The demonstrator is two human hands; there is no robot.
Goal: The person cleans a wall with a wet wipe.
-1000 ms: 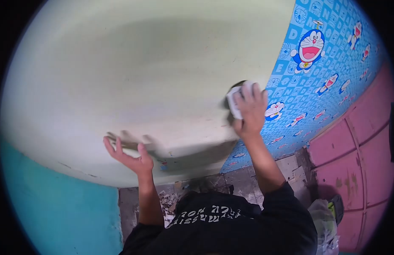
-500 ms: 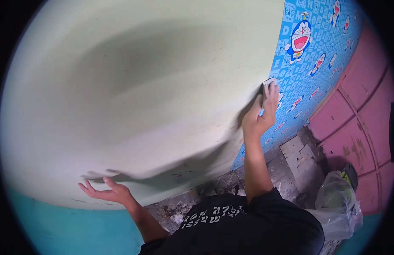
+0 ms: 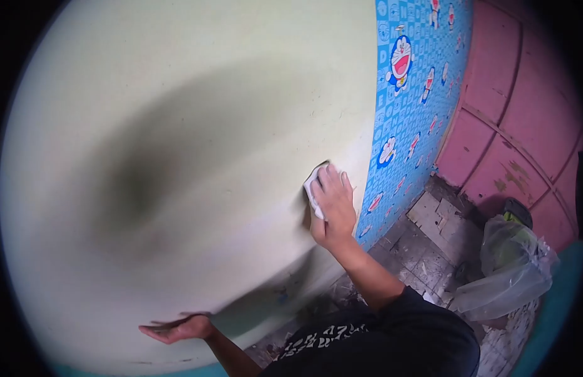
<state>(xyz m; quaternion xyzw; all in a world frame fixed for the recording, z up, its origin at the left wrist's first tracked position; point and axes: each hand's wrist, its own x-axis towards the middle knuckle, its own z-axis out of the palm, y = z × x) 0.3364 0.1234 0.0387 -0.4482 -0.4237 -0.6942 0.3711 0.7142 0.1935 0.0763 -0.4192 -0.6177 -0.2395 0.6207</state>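
My right hand [image 3: 335, 206] presses a folded white cloth [image 3: 313, 187] against the pale cream wall [image 3: 247, 138], its fingers bent over the cloth. Just right of that hand runs the straight edge of blue cartoon-cat wallpaper [image 3: 384, 116], which covers the wall's right-hand part. Low on the left, my left hand [image 3: 178, 328] holds nothing. Its fingers stretch out with the palm turned up, close to the lower wall.
Pink metal panels [image 3: 492, 69] stand to the right of the papered wall. A clear plastic bag [image 3: 514, 270] sits on the floor at the lower right. Broken tiles and debris cover the grey floor [image 3: 411, 248]. A teal band borders the wall's bottom left.
My right hand has moved the cloth left and down, off the wallpaper edge onto bare wall. My left hand sits lower, its fingers flatter. The view has turned right.
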